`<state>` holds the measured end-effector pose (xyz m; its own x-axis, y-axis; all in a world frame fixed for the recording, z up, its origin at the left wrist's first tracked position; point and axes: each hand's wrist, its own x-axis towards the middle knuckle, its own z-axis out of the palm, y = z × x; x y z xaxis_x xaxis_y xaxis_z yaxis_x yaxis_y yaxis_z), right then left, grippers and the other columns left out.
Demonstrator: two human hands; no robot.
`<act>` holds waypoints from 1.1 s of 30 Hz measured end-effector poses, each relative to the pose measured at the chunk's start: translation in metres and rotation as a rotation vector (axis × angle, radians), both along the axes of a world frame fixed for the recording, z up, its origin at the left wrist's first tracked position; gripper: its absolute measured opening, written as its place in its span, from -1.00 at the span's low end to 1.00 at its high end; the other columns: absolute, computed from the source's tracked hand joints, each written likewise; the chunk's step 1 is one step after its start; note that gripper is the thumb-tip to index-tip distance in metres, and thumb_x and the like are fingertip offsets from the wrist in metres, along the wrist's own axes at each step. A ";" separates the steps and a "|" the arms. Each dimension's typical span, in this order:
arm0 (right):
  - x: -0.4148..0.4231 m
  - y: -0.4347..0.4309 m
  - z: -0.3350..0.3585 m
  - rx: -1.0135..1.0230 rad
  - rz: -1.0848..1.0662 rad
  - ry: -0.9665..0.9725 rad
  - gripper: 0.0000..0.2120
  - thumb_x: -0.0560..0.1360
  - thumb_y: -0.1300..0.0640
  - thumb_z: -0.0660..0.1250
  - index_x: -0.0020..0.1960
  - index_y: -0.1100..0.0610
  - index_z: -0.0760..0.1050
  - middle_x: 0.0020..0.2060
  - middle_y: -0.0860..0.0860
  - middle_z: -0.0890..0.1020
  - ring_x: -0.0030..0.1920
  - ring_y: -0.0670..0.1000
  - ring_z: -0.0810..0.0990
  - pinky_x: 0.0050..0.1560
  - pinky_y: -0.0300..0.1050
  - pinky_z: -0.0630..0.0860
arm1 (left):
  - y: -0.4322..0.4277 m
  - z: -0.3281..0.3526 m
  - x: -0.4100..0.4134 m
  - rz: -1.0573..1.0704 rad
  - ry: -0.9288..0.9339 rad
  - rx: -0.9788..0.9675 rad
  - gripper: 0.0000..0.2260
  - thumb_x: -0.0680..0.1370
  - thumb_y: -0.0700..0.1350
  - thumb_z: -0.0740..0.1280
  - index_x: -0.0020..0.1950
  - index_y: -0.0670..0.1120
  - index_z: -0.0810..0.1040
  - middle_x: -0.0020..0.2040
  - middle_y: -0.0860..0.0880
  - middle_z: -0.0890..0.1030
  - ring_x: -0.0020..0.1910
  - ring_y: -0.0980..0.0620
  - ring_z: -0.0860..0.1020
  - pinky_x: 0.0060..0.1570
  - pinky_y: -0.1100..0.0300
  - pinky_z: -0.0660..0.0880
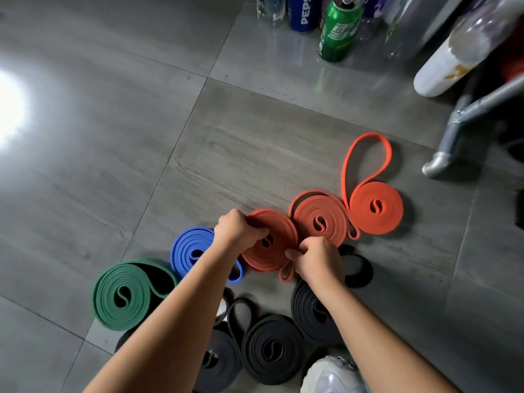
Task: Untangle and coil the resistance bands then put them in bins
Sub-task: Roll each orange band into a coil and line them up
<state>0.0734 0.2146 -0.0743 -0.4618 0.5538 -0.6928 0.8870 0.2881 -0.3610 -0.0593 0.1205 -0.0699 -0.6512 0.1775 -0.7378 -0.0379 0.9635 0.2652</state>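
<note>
Red coil among neighbouring coils

Dim scene; blown-out glare on floor at left; edges soft, bowed.

Counted the coiled bands on the floor: three orange ones, one blue, one green, and at least three black, maybe more under the arms. Several drink cans and bottles stood up top, too crowded to count.
</note>
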 end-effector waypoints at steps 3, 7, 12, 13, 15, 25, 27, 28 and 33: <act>0.002 -0.002 -0.001 -0.028 -0.029 0.031 -0.64 0.43 -0.02 0.42 -0.39 0.16 0.40 -0.27 0.12 0.66 -0.15 0.21 0.58 -0.27 -0.06 0.38 | -0.001 0.004 -0.001 -0.019 0.000 0.075 -0.58 0.38 0.04 0.47 0.17 -0.07 0.52 0.11 -0.20 0.54 0.14 -0.19 0.49 0.16 0.01 0.45; 0.001 -0.004 -0.001 -0.007 -0.020 0.026 -0.62 0.44 -0.01 0.41 -0.39 0.14 0.34 -0.21 0.13 0.65 -0.11 0.21 0.57 -0.28 -0.12 0.27 | -0.016 0.007 0.019 -0.060 0.091 0.260 -0.63 0.49 -0.03 0.37 0.26 -0.08 0.41 0.09 -0.14 0.53 0.08 -0.13 0.49 0.03 0.08 0.44; 0.007 -0.002 0.000 -0.074 0.083 0.052 -0.70 0.51 -0.11 0.31 -0.13 0.14 0.56 -0.10 0.13 0.68 0.00 0.21 0.60 -0.14 -0.06 0.47 | -0.026 0.018 0.027 -0.137 0.143 0.444 -0.62 0.51 -0.19 0.35 0.32 -0.13 0.39 0.11 -0.08 0.51 0.08 -0.08 0.49 0.01 0.21 0.36; 0.010 0.000 0.002 -0.103 0.100 0.060 -0.64 0.51 -0.16 0.28 -0.14 0.14 0.56 -0.13 0.13 0.68 -0.02 0.21 0.61 -0.12 -0.04 0.50 | -0.026 0.022 0.026 -0.192 0.163 0.454 -0.60 0.51 -0.19 0.35 0.33 -0.13 0.39 0.14 -0.10 0.50 0.11 -0.07 0.47 0.02 0.24 0.32; 0.016 0.005 0.008 -0.047 0.155 0.038 -0.52 0.47 -0.30 0.24 -0.14 0.13 0.58 -0.17 0.10 0.69 -0.05 0.18 0.63 -0.18 -0.06 0.50 | -0.024 0.030 0.023 -0.297 0.189 0.483 -0.59 0.51 -0.20 0.35 0.35 -0.12 0.40 0.15 -0.11 0.49 0.12 -0.07 0.46 0.04 0.27 0.29; 0.014 0.041 0.049 0.438 0.292 0.253 0.12 0.18 -0.30 0.50 0.51 0.20 0.08 0.39 0.12 0.31 0.37 0.14 0.31 0.28 0.00 0.28 | 0.020 0.065 0.013 -0.852 0.311 0.391 -0.59 0.56 -0.06 0.24 0.41 0.06 0.33 0.13 -0.05 0.42 0.14 -0.11 0.38 0.02 -0.03 0.49; 0.008 0.047 0.053 0.236 0.293 0.448 0.04 0.23 -0.16 0.54 0.51 0.20 0.10 0.42 0.13 0.32 0.41 0.12 0.29 0.35 -0.03 0.22 | 0.031 0.073 0.009 -0.992 0.323 0.330 -0.54 0.54 0.01 0.27 0.44 0.09 0.28 0.16 -0.03 0.40 0.16 -0.08 0.37 -0.02 -0.04 0.51; 0.005 0.049 0.052 0.112 0.252 0.529 -0.06 0.27 -0.09 0.54 0.49 0.19 0.17 0.38 0.13 0.39 0.38 0.11 0.35 0.34 -0.04 0.26 | 0.037 0.077 0.006 -1.025 0.314 0.330 -0.51 0.53 0.01 0.31 0.44 0.08 0.28 0.16 -0.03 0.40 0.16 -0.08 0.37 0.02 -0.04 0.50; 0.011 0.057 0.044 -0.290 -0.206 0.772 -0.67 0.34 0.06 0.48 0.06 0.02 0.47 -0.08 -0.10 0.62 -0.08 -0.21 0.58 -0.04 -0.28 0.50 | 0.060 0.092 -0.005 -0.734 0.178 0.523 -0.58 0.52 -0.17 0.33 0.38 -0.04 0.38 0.13 -0.08 0.49 0.10 -0.10 0.47 0.06 0.19 0.37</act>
